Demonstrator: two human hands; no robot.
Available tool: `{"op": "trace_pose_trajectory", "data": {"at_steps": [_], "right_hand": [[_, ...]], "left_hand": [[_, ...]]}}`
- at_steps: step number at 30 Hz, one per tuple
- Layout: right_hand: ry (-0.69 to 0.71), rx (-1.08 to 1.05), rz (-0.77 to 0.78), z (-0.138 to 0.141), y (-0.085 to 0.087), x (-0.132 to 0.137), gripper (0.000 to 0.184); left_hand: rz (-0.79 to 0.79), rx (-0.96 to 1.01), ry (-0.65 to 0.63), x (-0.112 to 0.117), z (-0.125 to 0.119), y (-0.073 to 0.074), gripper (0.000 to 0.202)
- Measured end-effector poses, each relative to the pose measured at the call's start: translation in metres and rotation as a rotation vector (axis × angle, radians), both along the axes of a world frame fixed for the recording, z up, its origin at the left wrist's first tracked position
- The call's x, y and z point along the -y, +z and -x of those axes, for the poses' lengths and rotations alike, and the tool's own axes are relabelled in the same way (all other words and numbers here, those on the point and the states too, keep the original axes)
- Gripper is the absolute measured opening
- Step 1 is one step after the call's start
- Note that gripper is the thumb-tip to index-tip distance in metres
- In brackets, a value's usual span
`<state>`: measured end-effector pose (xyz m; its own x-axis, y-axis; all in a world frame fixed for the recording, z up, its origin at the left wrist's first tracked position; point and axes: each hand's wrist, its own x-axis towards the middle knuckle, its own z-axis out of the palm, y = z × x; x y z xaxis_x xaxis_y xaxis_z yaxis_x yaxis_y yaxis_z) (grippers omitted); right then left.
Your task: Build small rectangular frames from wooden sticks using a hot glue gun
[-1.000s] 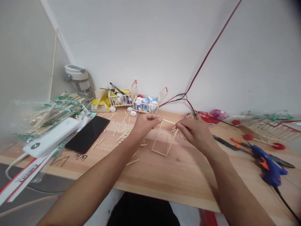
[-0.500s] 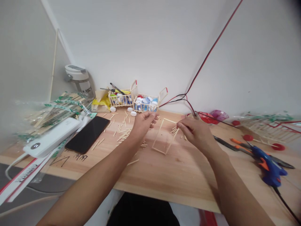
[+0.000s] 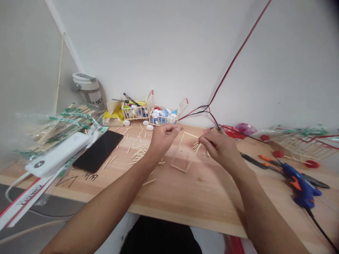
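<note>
A rectangular frame of thin wooden sticks [image 3: 177,150] is lying flat on the wooden tabletop [image 3: 201,201], between the hands. The left hand [image 3: 165,139] is hovering at the frame's far corner, its fingers curling loosely, their tips just beside it. The right hand [image 3: 218,148] is pressing thumb and forefinger together just right of the frame; I cannot tell whether they are pinching anything. Left of the frame, a bottle [image 3: 90,95] is showing the letters "UC", and handwritten ink marks [image 3: 91,176] are reading roughly "14/47".
</note>
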<state>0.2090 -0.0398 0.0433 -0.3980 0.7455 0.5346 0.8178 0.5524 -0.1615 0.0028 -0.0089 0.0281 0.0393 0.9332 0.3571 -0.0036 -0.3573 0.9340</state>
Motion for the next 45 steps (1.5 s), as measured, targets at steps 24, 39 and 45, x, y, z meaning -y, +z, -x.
{"op": "trace_pose_trajectory", "data": {"at_steps": [24,39,45], "right_hand": [[0.014,-0.033,0.000,-0.0012,0.0012,-0.0008,0.027],[-0.007,-0.006,-0.007,-0.0008,0.0011,-0.0004,0.028],[0.004,-0.019,-0.001,-0.0013,0.0004,-0.0007,0.027]], "left_hand": [[-0.077,-0.066,-0.011,0.0044,-0.0015,0.0021,0.014],[-0.017,-0.042,0.005,0.0033,-0.0018,0.0016,0.012],[0.018,-0.038,0.001,0.0044,-0.0022,0.0043,0.012]]}}
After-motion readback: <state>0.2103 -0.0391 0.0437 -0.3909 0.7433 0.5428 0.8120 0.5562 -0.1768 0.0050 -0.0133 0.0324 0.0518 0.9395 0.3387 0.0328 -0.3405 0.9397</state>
